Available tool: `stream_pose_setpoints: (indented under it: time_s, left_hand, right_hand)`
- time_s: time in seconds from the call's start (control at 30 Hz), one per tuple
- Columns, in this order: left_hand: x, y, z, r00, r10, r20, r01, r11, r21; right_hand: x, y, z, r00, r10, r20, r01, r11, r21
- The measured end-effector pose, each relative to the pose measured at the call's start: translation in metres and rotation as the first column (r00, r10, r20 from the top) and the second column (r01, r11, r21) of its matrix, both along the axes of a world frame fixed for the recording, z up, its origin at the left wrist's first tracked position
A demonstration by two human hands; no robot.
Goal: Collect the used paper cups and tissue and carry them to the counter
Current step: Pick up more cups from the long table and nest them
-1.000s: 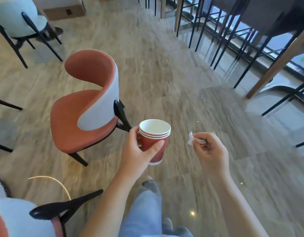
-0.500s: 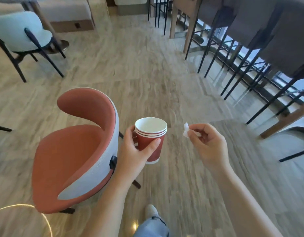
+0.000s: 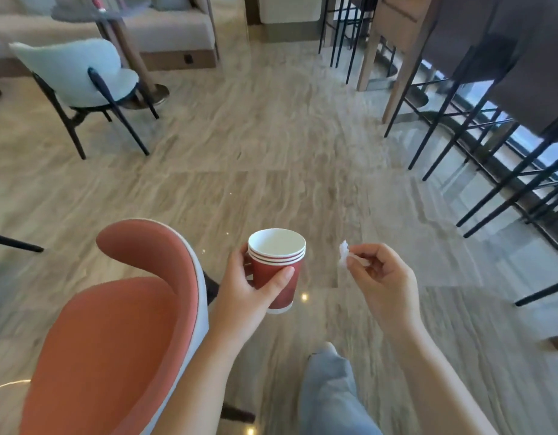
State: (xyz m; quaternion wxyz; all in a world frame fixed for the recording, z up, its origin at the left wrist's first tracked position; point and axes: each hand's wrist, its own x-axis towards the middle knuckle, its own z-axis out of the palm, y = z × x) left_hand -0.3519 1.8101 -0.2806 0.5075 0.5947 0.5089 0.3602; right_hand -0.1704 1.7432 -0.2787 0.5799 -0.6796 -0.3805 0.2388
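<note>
the collecting looks done and the step in hand is the carry. the left hand [image 3: 246, 296] grips the stack of paper cups [image 3: 276, 268], three rims nested one in another, with the thumb across the near side of the red wall and the fingers curled round the far side. the stack stands upright at waist level above the floor [image 3: 271, 152], its mouth open and pale inside; whether any liquid is left in it cannot be told. the right hand [image 3: 384, 277] pinches the tissue [image 3: 345, 257] between thumb and forefinger, the other fingers loosely curled beneath, and a white tuft pokes out above the pinch. the orange chair [image 3: 114, 324] sits just beside the left arm, and black bar stools [image 3: 491, 120] line the right side, so the open lane of floor between them is the likely way through. no counter is plainly in view. to do this well, hold the stack level with a firm grip low enough not to crush the rims, swing the left elbow wide of the chair back, and tuck the tissue deeper into the palm so that it cannot flutter free while walking.
</note>
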Motion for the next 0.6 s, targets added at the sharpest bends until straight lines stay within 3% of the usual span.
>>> stream_pose_setpoints:
  time_s: [0.3, 0.6]
  left_hand:
    - [0.089, 0.139, 0.013, 0.983, 0.178, 0.052, -0.18, 0.983, 0.028]
    - [0.089, 0.252, -0.008, 0.935, 0.351, 0.061, -0.351, 0.936, -0.001]
  right_hand:
    - [0.108, 0.157, 0.015, 0.987, 0.16, 0.027, -0.158, 0.987, -0.04]
    - [0.115, 0.305, -0.005, 0.947, 0.321, 0.0, -0.32, 0.943, -0.091]
